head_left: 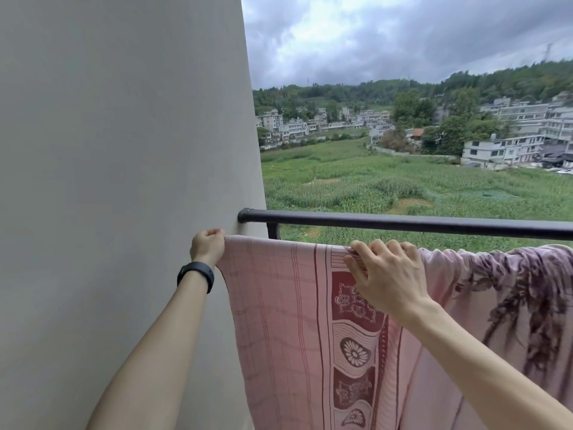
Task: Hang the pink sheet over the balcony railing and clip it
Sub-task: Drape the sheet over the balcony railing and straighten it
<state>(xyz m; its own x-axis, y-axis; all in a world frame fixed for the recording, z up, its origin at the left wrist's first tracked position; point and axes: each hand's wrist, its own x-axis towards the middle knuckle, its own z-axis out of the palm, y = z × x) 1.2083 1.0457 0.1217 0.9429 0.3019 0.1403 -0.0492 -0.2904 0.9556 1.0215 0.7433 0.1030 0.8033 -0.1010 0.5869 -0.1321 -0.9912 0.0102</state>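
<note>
Both hands pinch pink sheet top edge — left hand by wall, right hand mid-edge; black railing just beyond, purple-patterned cloth draped right.

sheet before railing, wall left, fields behind

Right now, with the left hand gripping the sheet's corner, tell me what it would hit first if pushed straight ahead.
Probably the wall: the left hand is right up against it, below the railing end. Depth is unclear.
</note>
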